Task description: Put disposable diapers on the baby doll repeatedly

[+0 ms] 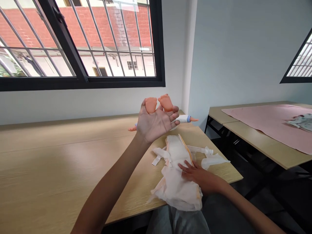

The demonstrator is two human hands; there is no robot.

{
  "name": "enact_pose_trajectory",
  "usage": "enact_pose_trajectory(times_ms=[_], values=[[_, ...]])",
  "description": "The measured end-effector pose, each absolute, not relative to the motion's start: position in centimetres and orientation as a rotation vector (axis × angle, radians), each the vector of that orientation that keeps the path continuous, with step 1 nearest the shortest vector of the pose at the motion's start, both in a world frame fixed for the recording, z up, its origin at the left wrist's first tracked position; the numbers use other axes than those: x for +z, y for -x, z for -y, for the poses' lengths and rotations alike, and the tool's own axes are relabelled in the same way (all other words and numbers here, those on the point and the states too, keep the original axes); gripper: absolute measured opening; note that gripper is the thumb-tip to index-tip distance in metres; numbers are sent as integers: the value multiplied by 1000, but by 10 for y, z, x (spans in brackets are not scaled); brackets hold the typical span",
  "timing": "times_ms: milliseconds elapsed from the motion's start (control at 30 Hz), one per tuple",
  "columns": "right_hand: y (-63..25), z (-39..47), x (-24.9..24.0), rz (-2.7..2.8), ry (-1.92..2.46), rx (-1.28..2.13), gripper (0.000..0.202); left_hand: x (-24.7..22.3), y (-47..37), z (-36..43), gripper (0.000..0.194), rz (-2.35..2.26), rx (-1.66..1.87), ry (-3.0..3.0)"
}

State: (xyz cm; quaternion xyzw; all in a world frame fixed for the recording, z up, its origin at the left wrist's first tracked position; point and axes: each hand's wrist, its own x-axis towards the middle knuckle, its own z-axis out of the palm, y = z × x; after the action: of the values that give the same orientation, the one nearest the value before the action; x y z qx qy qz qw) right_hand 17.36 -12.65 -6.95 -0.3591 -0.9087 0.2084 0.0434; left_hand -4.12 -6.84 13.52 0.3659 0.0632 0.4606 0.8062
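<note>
My left hand (156, 122) is raised over the table, palm turned toward me. Its curled fingers hold two flat orange pieces shaped like small doll feet (151, 105), side by side at the fingertips. Lower down, my right hand (201, 175) rests with spread fingers on a crumpled white piece (174, 182) that looks like an opened diaper. An orange-yellow strip runs along its edge, and thin white flaps (214, 160) stick out at its sides. Behind my left hand lies a white sleeve-like thing (183, 119) with a blue cuff and a pointed orange end, partly hidden.
The wooden table (60, 169) stretches left beneath a barred window with a black frame (161, 65). Across a gap to the right, a second table (275, 161) bears a pink sheet (265, 123) and a crumpled greyish cloth (302, 122). My lap is at the front edge.
</note>
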Motion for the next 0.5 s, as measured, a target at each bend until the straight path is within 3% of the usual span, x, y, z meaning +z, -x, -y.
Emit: enact_pose_trajectory(times_ms=[233,500], values=[[-155,84,-70,2805,1100,578,59,137,37,67,42,-134,967,-784],[-139,34,-76,2868,1005,514,67,138,37,63,45,-131,955,-793]])
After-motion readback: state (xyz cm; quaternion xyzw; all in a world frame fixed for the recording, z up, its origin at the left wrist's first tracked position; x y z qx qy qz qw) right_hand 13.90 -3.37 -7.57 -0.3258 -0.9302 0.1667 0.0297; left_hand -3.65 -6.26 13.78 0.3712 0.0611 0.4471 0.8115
